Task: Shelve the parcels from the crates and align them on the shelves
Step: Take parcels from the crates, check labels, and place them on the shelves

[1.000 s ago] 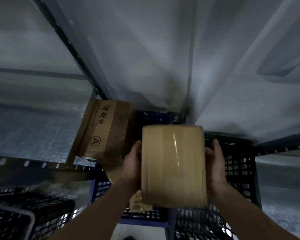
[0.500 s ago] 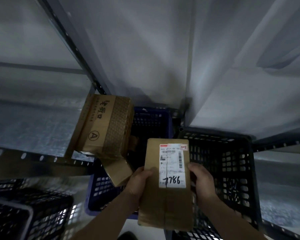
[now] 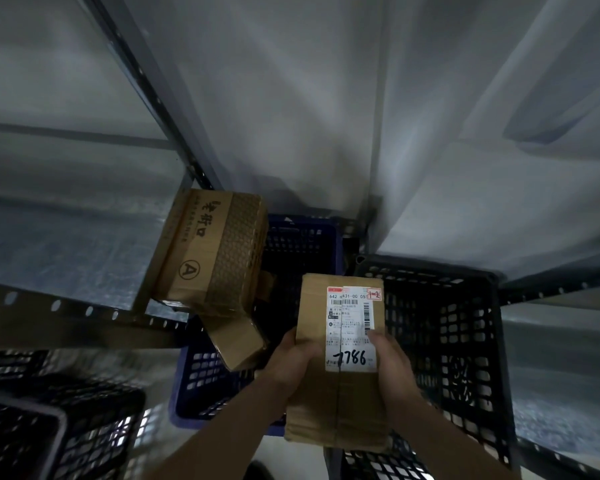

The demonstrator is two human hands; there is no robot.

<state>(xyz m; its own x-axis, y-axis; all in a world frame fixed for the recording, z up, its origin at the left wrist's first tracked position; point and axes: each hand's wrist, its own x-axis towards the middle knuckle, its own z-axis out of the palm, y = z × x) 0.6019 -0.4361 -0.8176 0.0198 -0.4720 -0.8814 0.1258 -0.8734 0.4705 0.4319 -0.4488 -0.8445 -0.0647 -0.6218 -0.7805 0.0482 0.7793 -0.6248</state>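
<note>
Looking down past grey metal shelves point(image 3: 66, 237) at left, front rail punched with holes. Pale sheeting point(image 3: 465, 133) hung behind, open room above the crates. Black crate point(image 3: 447, 341) at right, blue crate point(image 3: 291, 244) just beside it, third dark crate point(image 3: 49, 438) at lower left. Large printed carton point(image 3: 208, 251) tilted, overhanging shelf edge and blue crate rim. Held parcel point(image 3: 336, 410) over the seam between blue and black crates, apart from both rims: brown cardboard, taped centre seam, white label point(image 3: 352, 327) with barcode, handwritten 7786. Left hand point(image 3: 293, 367) gripping parcel's left edge, thumb on top face. Right hand point(image 3: 390, 365) gripping right edge, thumb on label. Smaller box point(image 3: 238, 344) tilted under the carton.
</note>
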